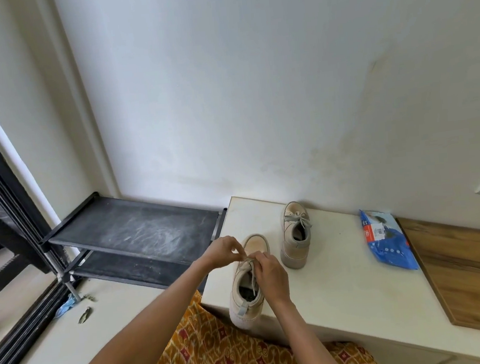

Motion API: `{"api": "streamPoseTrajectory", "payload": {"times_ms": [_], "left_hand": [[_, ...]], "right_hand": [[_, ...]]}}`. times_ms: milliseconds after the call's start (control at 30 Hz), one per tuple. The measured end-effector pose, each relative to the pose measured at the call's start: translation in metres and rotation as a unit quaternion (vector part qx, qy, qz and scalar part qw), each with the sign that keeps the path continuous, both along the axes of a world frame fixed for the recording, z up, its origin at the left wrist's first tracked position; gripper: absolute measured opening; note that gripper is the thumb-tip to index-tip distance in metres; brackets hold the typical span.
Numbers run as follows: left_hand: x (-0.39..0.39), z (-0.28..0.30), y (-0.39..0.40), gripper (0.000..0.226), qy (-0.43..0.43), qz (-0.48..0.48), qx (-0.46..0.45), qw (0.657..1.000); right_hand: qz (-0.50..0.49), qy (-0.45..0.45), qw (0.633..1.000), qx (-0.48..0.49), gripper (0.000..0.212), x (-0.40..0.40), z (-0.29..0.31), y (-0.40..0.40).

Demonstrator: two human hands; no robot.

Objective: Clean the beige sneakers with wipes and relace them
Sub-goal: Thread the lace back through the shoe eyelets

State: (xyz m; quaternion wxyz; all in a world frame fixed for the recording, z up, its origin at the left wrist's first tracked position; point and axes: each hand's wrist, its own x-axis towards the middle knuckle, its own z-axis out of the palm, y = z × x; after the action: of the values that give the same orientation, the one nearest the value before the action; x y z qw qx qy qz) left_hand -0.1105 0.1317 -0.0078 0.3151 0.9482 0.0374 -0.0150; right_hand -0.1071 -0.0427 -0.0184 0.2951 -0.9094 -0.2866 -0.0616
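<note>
Head view. Two beige suede low-top sneakers stand on a cream-white surface (344, 297) set against the wall. The near sneaker (246, 280) sits at the surface's front left corner, toe toward the wall and heel just over the edge, which brings its lacing within easy reach of both hands. The left hand (224, 252) is raised over the toe end of the lacing, its fingertips curled and pinching the grey flat lace (253, 279); the right hand (271, 275) lies over the right side of the collar, fingers curled on the same lace, one end of which hangs into the shoe opening. Whether the lace is being undone or tied cannot be told. The far sneaker (295, 235) stands apart by the wall, its lace tied in a bow. A blue soft pack of wipes (389, 241) lies flat to the right, well apart from both sneakers, beside a brown wooden board (467, 272). A black two-tier fabric shoe rack (132, 229) stands left of the surface.
</note>
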Motion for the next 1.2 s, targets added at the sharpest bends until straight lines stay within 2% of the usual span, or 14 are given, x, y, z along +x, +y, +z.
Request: {"api": "streamPoseTrajectory", "payload": {"times_ms": [100, 233, 333, 433, 567, 667, 767, 933, 1033, 1133, 1200], "left_hand": [[-0.005, -0.009, -0.003, 0.012, -0.013, 0.093, -0.084, 0.992], [-0.013, -0.022, -0.009, 0.031, -0.045, 0.151, -0.133, 0.979], [-0.023, -0.02, -0.01, 0.032, -0.036, 0.198, -0.18, 0.963], [-0.041, -0.017, -0.012, 0.036, 0.01, 0.15, -0.24, 0.959], [-0.05, -0.024, -0.024, 0.023, 0.012, 0.082, -0.305, 0.949], [-0.046, -0.02, -0.029, 0.019, -0.016, 0.109, -0.371, 0.922], [-0.043, -0.014, -0.032, 0.016, -0.029, 0.141, -0.463, 0.875], [-0.045, -0.017, -0.034, 0.009, 0.009, 0.16, -0.541, 0.825], [-0.045, -0.016, -0.03, 0.009, 0.047, 0.151, -0.521, 0.839], [-0.046, -0.013, -0.025, 0.015, 0.066, 0.119, -0.446, 0.885], [-0.045, -0.01, -0.026, 0.025, 0.038, 0.098, -0.393, 0.913]], "right_hand": [[0.003, 0.0, 1.0, 0.0, 0.022, -0.001, 0.0, 0.0], [0.003, 0.003, 1.0, 0.001, 0.022, 0.0, -0.001, -0.001], [0.0, 0.001, 1.0, -0.003, 0.022, -0.001, 0.0, 0.0], [-0.003, 0.0, 1.0, -0.002, 0.023, -0.001, 0.0, 0.001], [-0.007, -0.003, 1.0, -0.013, 0.024, -0.002, 0.001, 0.001], [-0.005, -0.005, 1.0, -0.025, 0.025, -0.001, 0.003, 0.0], [0.007, -0.018, 0.999, -0.038, 0.025, -0.001, 0.004, -0.001], [0.007, -0.021, 0.999, -0.044, 0.028, -0.002, 0.003, -0.002], [0.003, -0.019, 0.999, -0.051, 0.027, -0.003, 0.003, -0.003], [0.006, -0.001, 0.998, -0.06, 0.026, 0.0, 0.002, -0.001], [0.019, 0.072, 0.997, -0.007, 0.022, 0.004, 0.002, -0.004]]}}
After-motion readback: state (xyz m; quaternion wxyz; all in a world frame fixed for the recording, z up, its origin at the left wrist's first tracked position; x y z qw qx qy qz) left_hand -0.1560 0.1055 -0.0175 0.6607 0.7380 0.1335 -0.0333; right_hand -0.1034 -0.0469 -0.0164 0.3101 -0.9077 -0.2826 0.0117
